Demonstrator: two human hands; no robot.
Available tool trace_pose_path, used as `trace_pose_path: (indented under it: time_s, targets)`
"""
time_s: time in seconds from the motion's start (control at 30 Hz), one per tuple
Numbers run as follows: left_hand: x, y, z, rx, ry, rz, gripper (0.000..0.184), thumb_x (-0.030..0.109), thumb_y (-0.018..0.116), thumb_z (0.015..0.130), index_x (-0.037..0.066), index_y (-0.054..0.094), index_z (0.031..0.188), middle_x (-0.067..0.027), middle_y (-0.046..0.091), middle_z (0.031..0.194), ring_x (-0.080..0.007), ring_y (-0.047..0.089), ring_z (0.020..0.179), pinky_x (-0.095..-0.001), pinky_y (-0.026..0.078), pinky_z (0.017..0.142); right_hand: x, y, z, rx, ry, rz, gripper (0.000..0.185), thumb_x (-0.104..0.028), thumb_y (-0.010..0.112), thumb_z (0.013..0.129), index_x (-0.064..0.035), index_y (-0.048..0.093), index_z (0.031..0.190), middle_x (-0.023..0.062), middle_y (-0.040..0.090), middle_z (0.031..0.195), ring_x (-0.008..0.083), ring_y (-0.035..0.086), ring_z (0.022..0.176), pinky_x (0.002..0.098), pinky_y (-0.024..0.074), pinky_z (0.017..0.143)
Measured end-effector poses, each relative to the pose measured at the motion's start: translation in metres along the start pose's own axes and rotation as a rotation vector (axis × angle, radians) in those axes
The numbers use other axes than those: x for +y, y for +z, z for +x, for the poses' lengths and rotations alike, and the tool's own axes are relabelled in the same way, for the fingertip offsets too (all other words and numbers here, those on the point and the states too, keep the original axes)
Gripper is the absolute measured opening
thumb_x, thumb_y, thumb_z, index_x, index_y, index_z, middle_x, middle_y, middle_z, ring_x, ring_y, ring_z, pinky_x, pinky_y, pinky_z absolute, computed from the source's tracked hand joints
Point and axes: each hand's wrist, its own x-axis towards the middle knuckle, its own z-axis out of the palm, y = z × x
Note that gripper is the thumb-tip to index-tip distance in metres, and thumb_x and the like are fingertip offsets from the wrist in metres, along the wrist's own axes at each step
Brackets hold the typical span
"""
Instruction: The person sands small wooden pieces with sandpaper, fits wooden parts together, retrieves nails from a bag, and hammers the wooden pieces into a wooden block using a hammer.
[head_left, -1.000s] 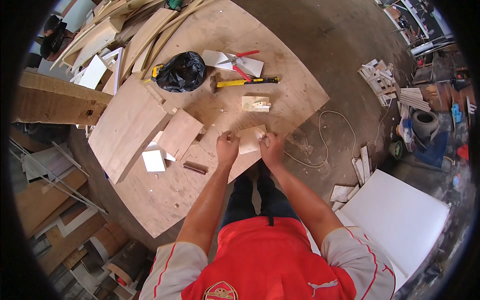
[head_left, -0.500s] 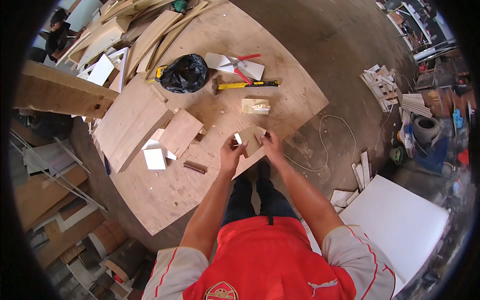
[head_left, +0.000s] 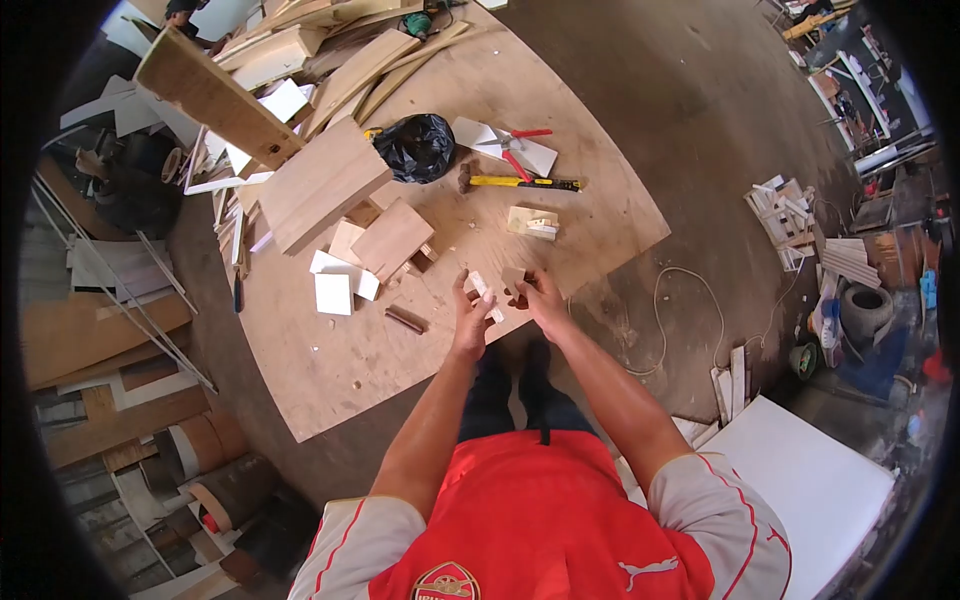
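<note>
My left hand (head_left: 472, 322) is closed around a small pale wooden block (head_left: 486, 294), its narrow edge turned up toward me. Just to the right, my right hand (head_left: 541, 302) pinches a small flat brown piece (head_left: 512, 279) that looks like folded sandpaper. A small gap separates this piece from the block. Both hands are over the near edge of the plywood table (head_left: 330, 390). Beyond them lies another small wooden block (head_left: 533, 222) with light pieces on top. Left of my left hand rests a dark brown bar (head_left: 405, 320).
A hammer (head_left: 520, 182), red-handled pliers (head_left: 513, 145) on a white board and a black plastic bag (head_left: 415, 148) lie farther back. Boards (head_left: 325, 185) are stacked to the left. A cable (head_left: 660, 315) loops over the floor at right. Another person (head_left: 183, 15) is at upper left.
The block has turned from its broad face to its narrow edge. My right hand, with the brown piece, has come away from it. The whole view has shifted slightly.
</note>
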Motion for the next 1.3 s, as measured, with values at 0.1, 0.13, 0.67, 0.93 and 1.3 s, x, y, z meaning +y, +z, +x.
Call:
trace_pose_path:
  time_s: [0.1,0.13,0.67,0.93,1.3]
  targets:
    - [-0.007,-0.007,-0.001,0.001,0.047,0.028,0.088,0.044,0.075,0.097,0.021,0.023,0.164,-0.0122,0.048,0.136,-0.0244,0.055,0.122,-0.0403,0.054,0.09,-0.044,0.006,-0.029,-0.041,-0.056,0.099,0.024,-0.015,0.058,0.109,-0.0113,0.059,0.133,0.0062,0.071,0.103,0.016,0.071,0.087,0.0293,0.0564,0.068]
    - [-0.007,-0.004,-0.004,0.008,0.035,0.051,0.087,0.046,0.074,0.099,0.02,0.023,0.164,-0.013,0.047,0.136,-0.024,0.056,0.12,-0.0378,0.055,0.087,-0.048,0.004,-0.034,-0.077,-0.057,0.085,0.028,-0.014,0.058,0.109,-0.0116,0.058,0.136,0.0075,0.071,0.103,0.0155,0.071,0.088,0.0284,0.0547,0.066]
    - [0.032,-0.012,-0.055,0.236,0.263,0.205,0.073,0.033,0.081,0.097,-0.004,0.045,0.149,-0.0203,0.06,0.136,-0.0287,0.063,0.123,-0.0376,0.053,0.102,-0.061,0.029,-0.086,0.043,-0.19,0.075,0.052,-0.012,0.08,0.094,-0.0105,0.056,0.139,0.0059,0.067,0.106,0.0146,0.067,0.09,0.0308,0.0592,0.071]
    - [0.089,-0.086,-0.106,-0.243,0.106,-0.31,0.037,0.026,0.066,0.108,0.002,0.064,0.136,-0.0052,0.071,0.128,-0.0178,0.068,0.117,-0.0359,0.057,0.099,-0.055,0.08,-0.12,0.207,-0.316,-0.055,0.035,-0.006,0.07,0.101,-0.0101,0.06,0.133,0.0019,0.064,0.098,0.0105,0.064,0.084,0.0275,0.0564,0.065]
    - [0.151,-0.13,-0.159,-0.327,0.35,-0.037,0.035,0.027,0.064,0.11,0.005,0.06,0.137,-0.005,0.069,0.127,-0.0136,0.068,0.109,-0.0352,0.059,0.093,-0.093,0.185,-0.216,0.09,-0.602,-0.312,0.035,0.0,0.073,0.094,-0.0043,0.065,0.128,0.0037,0.069,0.115,0.0108,0.065,0.101,0.0287,0.0546,0.088]
